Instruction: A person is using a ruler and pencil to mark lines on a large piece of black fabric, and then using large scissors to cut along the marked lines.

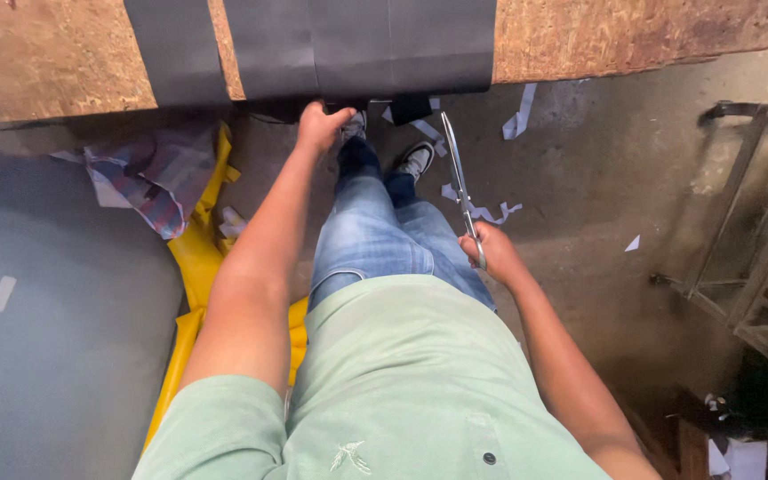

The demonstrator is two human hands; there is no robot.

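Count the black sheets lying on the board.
2. A narrow black strip lies on the left of the wooden board; a wider black sheet lies beside it, its near edge held by the left hand. More may sit beyond the frame.

Left hand (320,126) gripping lower edge of black sheet (357,44) draped over wooden desk (64,62), right hand (493,253) closed around handles of long scissors (457,169), blades pointing toward sheet, paper scraps (482,212) on concrete floor (597,178), yellow material (197,258) beside left leg
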